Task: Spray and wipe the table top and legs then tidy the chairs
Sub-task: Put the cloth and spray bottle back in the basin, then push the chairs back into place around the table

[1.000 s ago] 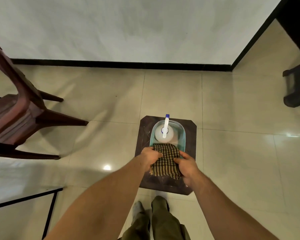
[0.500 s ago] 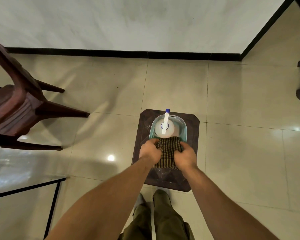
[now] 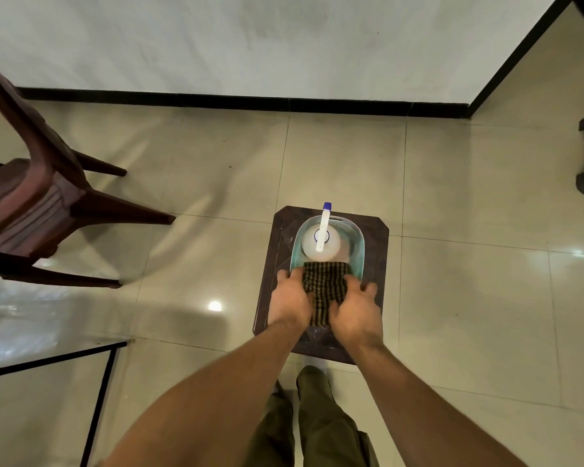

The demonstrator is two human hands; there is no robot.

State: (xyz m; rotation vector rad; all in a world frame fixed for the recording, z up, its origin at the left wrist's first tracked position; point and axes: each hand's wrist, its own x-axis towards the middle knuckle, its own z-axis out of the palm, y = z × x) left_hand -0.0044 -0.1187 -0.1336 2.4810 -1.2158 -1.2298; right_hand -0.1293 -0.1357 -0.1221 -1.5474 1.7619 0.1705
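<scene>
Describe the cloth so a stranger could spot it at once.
On the tiled floor near the wall stands a dark stool carrying a teal tub. The cloth drapes over the tub's near end, between the left hand and right hand. Its dark-and-tan check sets it apart from the plain white spray bottle behind it.

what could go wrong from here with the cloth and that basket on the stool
The checked cloth lies across the near end of the teal plastic basket; tugging it with the left hand and right hand might tip the basket and topple the upright white spray bottle.
The basket sits on a dark brown stool, so a hard pull could slide it off the edge.
</scene>
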